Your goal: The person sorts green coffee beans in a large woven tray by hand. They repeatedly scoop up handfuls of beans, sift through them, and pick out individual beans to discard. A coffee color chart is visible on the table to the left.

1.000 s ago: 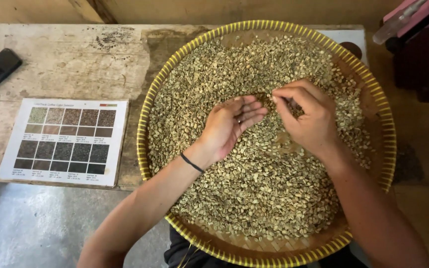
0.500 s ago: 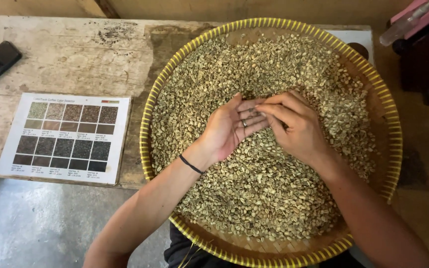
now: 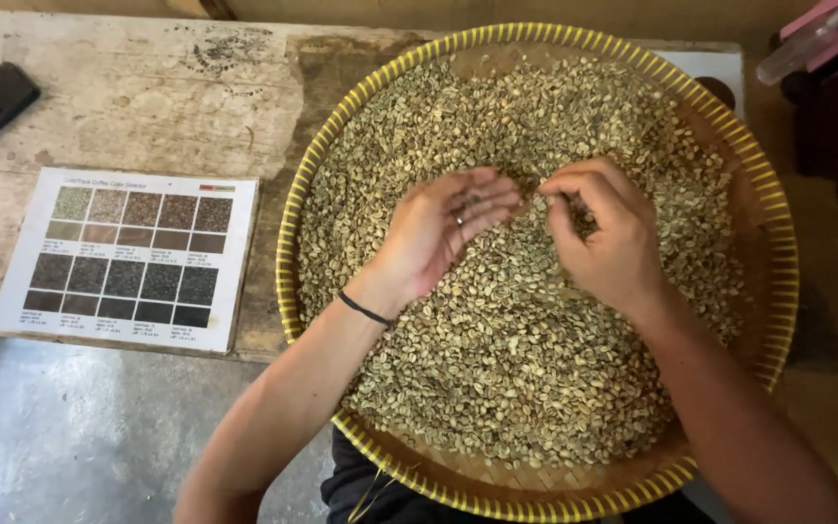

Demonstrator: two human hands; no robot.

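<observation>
Green coffee beans, loose, lying under both hands in a round woven tray.
Left hand is cupping open; right hand is pinching beans. Likely light, hard, prone to rolling; best pinched singly at the fingertips.

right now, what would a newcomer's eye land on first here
The big round woven tray with its yellow rim fills the middle and right, heaped with pale green beans. Over the heap, the left hand lies cupped and the right hand pinches at it. A colour chart sheet lies on the table at left.
</observation>
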